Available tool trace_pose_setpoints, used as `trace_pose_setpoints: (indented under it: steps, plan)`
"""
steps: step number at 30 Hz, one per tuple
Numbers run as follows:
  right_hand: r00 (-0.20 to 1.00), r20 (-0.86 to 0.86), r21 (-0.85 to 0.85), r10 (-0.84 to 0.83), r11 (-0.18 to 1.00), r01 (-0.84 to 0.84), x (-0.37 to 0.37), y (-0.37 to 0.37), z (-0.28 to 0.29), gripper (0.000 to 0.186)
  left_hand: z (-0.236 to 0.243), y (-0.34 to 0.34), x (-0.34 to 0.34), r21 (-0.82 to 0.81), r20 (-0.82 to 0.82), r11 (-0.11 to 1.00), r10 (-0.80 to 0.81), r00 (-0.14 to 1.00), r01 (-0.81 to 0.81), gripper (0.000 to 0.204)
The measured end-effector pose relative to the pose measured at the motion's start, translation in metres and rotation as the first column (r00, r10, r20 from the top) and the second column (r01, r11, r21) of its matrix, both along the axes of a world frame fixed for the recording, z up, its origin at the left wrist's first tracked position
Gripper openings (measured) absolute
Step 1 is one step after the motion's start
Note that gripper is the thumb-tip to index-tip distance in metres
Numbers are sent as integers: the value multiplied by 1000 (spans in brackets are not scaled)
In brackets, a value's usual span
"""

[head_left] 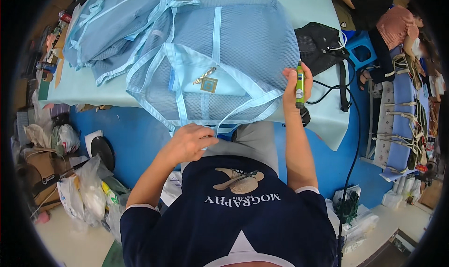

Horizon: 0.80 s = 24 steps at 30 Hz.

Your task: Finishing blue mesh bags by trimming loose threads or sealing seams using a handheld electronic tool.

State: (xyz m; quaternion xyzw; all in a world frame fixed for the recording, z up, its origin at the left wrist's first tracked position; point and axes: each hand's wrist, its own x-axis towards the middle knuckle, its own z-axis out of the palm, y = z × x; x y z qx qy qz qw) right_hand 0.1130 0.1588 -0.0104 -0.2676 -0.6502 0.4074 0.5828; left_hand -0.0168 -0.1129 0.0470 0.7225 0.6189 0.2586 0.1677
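Hands well apart. Right hand [293, 84] clamped round green handheld tool [300, 87], tool upright at the right side of blue mesh bag [243, 38]. Bag lies on pale table [93, 95], near edge overhanging. Left hand [188, 144] curled at that edge; fingertips partly hidden, can't tell if gripping. Blue mesh pile [112, 31] left, black mesh bag [317, 45] right.

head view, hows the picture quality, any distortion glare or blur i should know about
Head view: strong fisheye distortion, with black around the rim; head view: fairly even light on the blue mesh bag, no harsh glare; head view: left hand, right hand and green tool reasonably clear; head view: plastic bags at lower left look softer.
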Motion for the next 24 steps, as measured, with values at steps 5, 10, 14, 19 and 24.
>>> trace_pose_setpoints:
  steps: [5, 10, 14, 19, 24]
  plan:
    - [998, 65, 34, -12, 999, 9, 5, -1, -5, 32, 2, -9, -1, 83, 28, 994, 62, 998, -64, 37]
    - [999, 39, 60, -18, 998, 16, 5, -2, -3, 32, 6, -18, -4, 49, 68, 995, 79, 995, -83, 39]
    - [997, 71, 60, 6, 998, -10, 5, -2, -4, 30, 36, -13, -13, 35, -7, 994, 105, 994, -104, 41]
    - [998, 68, 71, -14, 997, 9, 4, 1, -2, 32, 100, 47, -93, 238, -629, 895, 439, 642, -378, 34]
    - [998, -13, -32, 57, 998, -57, -5, -3, 3, 33, 149, 161, -188, 317, -300, 624, 780, 549, -714, 84]
